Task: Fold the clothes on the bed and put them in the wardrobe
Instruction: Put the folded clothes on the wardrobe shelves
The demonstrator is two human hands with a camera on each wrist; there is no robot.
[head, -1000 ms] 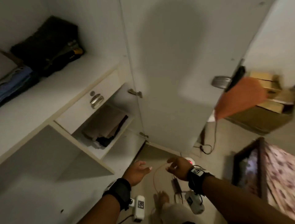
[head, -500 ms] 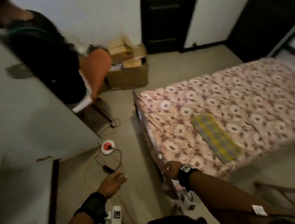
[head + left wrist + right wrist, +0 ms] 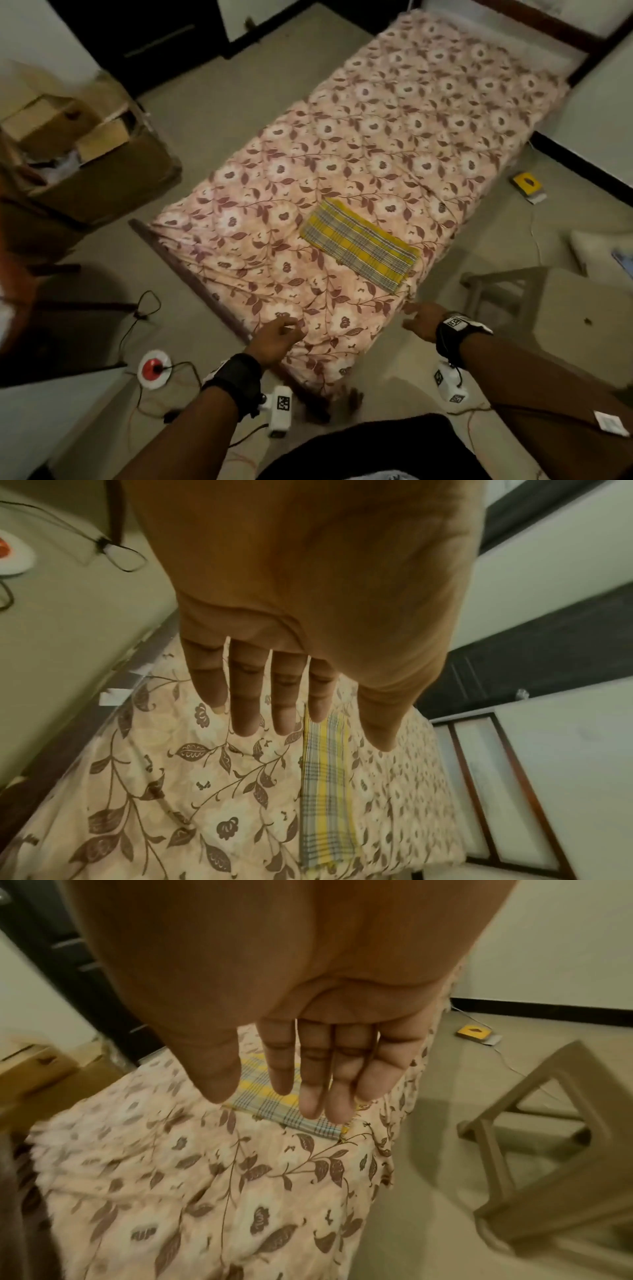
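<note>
Floral quilted bed [image 3: 394, 137] fills view; folded yellow-grey plaid cloth [image 3: 359, 245] lies flat near its foot. Left hand [image 3: 274, 341] and right hand [image 3: 423, 322] hover empty, fingers extended; wrist tags unreadable.

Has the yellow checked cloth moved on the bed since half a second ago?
No. The yellow checked cloth lies at the same place on the floral bedcover, near its right edge. Only the camera turned.
</note>
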